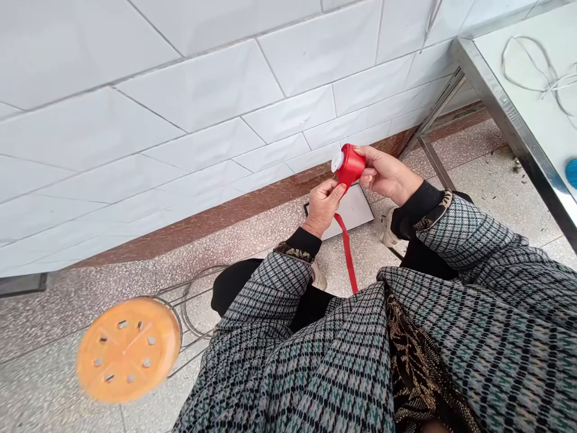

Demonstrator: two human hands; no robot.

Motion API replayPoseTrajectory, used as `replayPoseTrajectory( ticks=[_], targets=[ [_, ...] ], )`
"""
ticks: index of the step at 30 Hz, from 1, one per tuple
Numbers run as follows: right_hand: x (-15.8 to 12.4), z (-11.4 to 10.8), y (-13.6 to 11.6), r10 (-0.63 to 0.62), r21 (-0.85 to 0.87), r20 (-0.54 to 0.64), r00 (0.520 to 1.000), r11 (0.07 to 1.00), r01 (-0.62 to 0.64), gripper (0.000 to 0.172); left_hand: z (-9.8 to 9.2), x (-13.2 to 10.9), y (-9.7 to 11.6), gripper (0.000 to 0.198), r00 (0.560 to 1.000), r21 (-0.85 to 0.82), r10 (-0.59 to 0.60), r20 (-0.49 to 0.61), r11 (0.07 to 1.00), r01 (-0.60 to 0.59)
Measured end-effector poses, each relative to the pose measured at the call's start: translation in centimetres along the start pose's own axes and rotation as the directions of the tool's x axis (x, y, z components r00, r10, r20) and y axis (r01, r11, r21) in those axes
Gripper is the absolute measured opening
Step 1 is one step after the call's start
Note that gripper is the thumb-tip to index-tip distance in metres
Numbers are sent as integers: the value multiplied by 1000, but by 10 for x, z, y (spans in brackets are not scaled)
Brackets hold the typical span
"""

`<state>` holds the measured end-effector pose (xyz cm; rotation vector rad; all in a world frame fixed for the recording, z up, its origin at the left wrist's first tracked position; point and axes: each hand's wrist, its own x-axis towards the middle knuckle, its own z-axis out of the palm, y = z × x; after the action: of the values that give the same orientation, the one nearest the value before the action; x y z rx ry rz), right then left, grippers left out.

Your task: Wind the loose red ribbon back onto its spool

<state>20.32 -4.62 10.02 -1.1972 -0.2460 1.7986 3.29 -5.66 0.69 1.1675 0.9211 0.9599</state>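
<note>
A roll of red ribbon [353, 163] on a white core is held up in front of me, above the floor. My right hand [386, 173] grips the roll from its right side, thumb on top and fingers curled beneath. Just left of it, my left hand [323, 204] pinches the ribbon's unwound strip between thumb and fingers, close to the roll. From below that hand the loose tail of ribbon [346, 255] hangs down toward my lap, where my patterned coat hides its end.
An orange round stool [128, 349] with wire legs stands at the lower left. A pale rectangular box or board [356, 207] lies on the floor below my hands. To the right is a metal-framed table [505, 102] with a white cable [547, 75] on it. The tiled wall [216, 102] rises ahead.
</note>
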Motion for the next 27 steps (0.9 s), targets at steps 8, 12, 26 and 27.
replayPoseTrajectory(
  ticks=[8,12,26,27],
  targets=[
    [2,-2,-1,112,52,107,988,992,-118,12,0,8,-11,52,995,-14,76,-64,997,-77],
    [7,-9,-1,176,64,174,969,980,-190,14,-9,16,-16,85,988,-36,134,74,991,-132],
    [6,-9,5,262,86,206,943,955,-284,14,-17,21,-9,93,985,-128,122,123,986,-106],
    [4,-6,7,233,88,191,953,963,-253,16,-16,20,-8,88,989,-155,92,115,985,-73]
  ],
)
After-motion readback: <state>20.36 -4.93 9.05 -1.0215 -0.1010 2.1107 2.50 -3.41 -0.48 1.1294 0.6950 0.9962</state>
